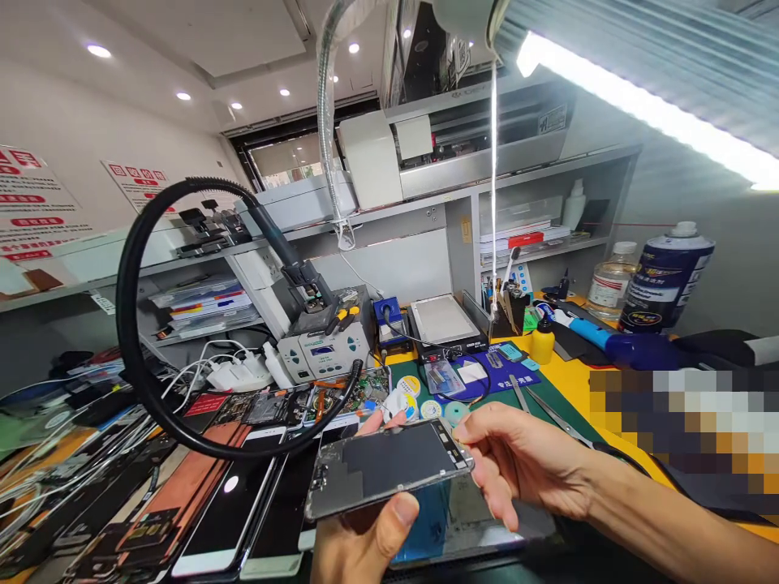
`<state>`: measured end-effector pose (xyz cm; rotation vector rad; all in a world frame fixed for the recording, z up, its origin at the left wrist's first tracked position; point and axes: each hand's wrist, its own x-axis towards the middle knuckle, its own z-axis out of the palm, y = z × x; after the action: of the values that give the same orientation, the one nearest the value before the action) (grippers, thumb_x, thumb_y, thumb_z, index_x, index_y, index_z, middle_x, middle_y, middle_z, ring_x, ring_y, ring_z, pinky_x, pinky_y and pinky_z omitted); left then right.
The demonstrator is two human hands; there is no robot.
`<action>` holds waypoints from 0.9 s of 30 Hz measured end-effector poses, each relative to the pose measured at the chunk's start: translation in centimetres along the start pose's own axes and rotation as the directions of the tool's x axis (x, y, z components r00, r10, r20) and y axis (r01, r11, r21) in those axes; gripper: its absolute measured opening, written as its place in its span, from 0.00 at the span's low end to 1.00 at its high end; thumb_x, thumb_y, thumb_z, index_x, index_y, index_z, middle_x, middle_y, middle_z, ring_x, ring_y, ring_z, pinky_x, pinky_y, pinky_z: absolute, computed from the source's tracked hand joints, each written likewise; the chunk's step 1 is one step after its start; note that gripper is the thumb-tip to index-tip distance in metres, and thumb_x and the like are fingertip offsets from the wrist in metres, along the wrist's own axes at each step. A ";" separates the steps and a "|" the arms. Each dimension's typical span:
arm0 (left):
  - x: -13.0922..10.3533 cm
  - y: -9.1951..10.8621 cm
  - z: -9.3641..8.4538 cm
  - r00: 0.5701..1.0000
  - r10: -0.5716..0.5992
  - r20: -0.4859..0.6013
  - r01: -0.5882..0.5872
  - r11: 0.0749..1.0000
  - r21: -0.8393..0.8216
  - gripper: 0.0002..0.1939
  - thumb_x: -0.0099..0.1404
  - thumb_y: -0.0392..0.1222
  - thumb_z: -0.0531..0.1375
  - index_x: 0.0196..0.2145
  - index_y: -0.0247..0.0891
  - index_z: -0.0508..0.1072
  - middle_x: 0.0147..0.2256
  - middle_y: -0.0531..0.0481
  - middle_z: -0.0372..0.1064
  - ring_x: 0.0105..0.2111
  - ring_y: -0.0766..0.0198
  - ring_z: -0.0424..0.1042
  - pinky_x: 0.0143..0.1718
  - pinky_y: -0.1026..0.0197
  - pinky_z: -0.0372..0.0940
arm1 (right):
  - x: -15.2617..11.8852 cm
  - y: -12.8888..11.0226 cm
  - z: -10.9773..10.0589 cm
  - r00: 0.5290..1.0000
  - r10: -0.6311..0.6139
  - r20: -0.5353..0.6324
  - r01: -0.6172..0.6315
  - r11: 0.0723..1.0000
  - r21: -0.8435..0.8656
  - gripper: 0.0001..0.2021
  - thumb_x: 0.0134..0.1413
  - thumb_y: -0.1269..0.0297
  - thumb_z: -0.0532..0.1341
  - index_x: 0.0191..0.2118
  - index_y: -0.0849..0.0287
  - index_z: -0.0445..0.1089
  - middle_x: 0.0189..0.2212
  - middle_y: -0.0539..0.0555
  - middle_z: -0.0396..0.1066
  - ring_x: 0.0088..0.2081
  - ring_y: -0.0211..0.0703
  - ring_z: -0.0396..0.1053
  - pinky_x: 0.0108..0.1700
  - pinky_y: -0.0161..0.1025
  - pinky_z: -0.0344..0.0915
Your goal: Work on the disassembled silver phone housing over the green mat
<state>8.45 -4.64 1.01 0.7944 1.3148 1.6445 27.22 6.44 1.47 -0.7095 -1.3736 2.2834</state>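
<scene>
Fingers of the left hand (359, 539) are gripping a phone screen panel (389, 469) from below, thumb pressing its near edge, while the right hand (517, 462) is pinching the panel's right end. The panel is hovering over phones (231, 495) lying along the counter's (569, 381) near edge; a black hose (131, 324) is looping toward the soldering station (322, 353) behind.
</scene>
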 end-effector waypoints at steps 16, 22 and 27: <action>1.3 -0.6 1.2 0.997 0.050 0.066 -0.023 0.935 -0.355 0.24 0.55 0.46 0.72 0.50 0.42 0.79 0.44 0.44 0.81 0.49 0.47 0.78 0.55 0.48 0.71 | -2.4 -1.6 1.9 0.279 -0.846 0.455 0.597 -0.219 -0.772 0.14 0.51 0.82 0.65 0.44 0.64 0.75 0.37 0.59 0.75 0.41 0.49 0.71 0.44 0.45 0.73; 1.3 -0.5 1.1 0.995 0.044 0.095 -0.013 0.950 -0.311 0.21 0.55 0.48 0.73 0.45 0.39 0.80 0.44 0.41 0.81 0.49 0.46 0.78 0.49 0.50 0.75 | -2.1 -1.4 1.9 0.187 -0.829 0.528 0.509 -0.378 -0.773 0.13 0.53 0.83 0.64 0.42 0.65 0.76 0.36 0.58 0.78 0.42 0.47 0.72 0.45 0.42 0.75; 0.8 -0.2 1.6 0.998 0.059 -0.004 -0.058 0.959 -0.279 0.25 0.54 0.47 0.74 0.48 0.39 0.76 0.46 0.46 0.81 0.48 0.52 0.79 0.53 0.56 0.72 | -2.0 -1.1 1.7 0.218 -0.838 0.501 0.480 -0.355 -0.802 0.14 0.51 0.80 0.66 0.45 0.67 0.74 0.39 0.62 0.75 0.45 0.51 0.72 0.48 0.48 0.74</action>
<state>9.60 -3.20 1.14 0.6705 1.0337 1.8247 27.89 4.65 3.51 -0.1881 -2.0094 0.0336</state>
